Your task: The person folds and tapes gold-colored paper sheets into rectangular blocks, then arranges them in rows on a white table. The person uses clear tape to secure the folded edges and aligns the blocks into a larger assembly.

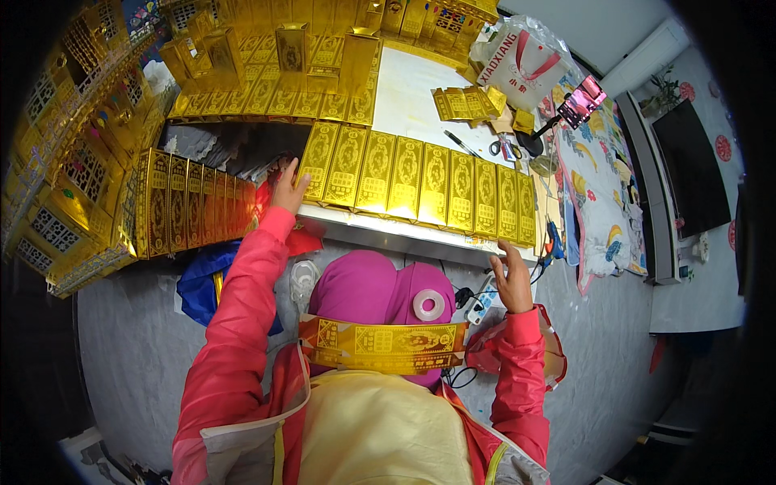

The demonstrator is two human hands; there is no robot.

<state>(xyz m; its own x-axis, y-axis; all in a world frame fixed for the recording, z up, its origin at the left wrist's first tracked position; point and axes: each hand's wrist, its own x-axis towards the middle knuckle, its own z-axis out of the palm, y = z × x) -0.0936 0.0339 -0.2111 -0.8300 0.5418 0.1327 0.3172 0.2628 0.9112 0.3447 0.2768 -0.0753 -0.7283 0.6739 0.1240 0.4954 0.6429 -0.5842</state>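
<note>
A row of tall shiny gold paper boxes (402, 178) stands side by side along the front edge of the white table. At the row's left end, my left hand (287, 192) has its fingers stretched out against the last box, gripping nothing. My right hand (513, 279) is by the right end, just below the last box, empty, with its fingers apart and slightly bent; whether a fingertip touches that box I cannot tell. Across my lap lies a flat gold and red printed card strip (380, 343). A roll of clear tape (428, 305) rests on my thigh.
More gold boxes (267, 89) and a gold lattice structure (73, 178) fill the left and back. Right of the row are scissors (505, 148), a black pen (461, 143), a phone on a stand (580, 101) and a hot glue gun (553, 242). A power strip (482, 299) lies below.
</note>
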